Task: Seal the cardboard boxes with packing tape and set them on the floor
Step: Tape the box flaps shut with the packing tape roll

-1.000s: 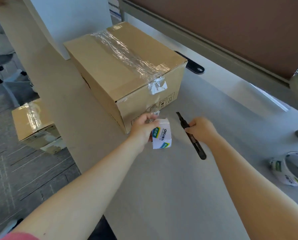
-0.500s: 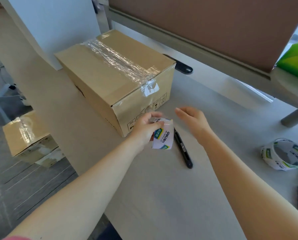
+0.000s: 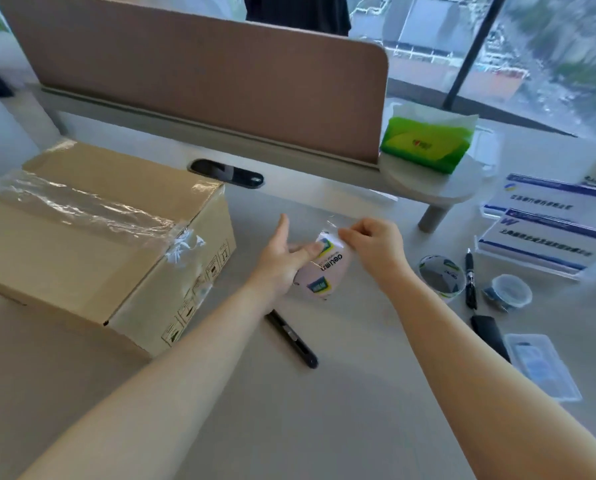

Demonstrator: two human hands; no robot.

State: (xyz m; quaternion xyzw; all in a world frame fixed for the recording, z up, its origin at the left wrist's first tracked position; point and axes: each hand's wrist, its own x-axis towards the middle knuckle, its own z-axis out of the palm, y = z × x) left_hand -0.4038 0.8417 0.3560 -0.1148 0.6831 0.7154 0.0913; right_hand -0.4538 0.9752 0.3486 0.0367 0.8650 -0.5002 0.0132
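Left hand (image 3: 282, 261) holds the tape roll (image 3: 324, 268) with thumb on its face, other fingers loose; right hand (image 3: 376, 247) pinches the clear free end just above it. Cardboard box (image 3: 92, 237) sits on the worktop (image 3: 289, 410) left of the hands, top seam already taped. Risk: the loose film folds onto itself or tears while peeling, and the black knife (image 3: 293, 337) under the left wrist could get knocked.
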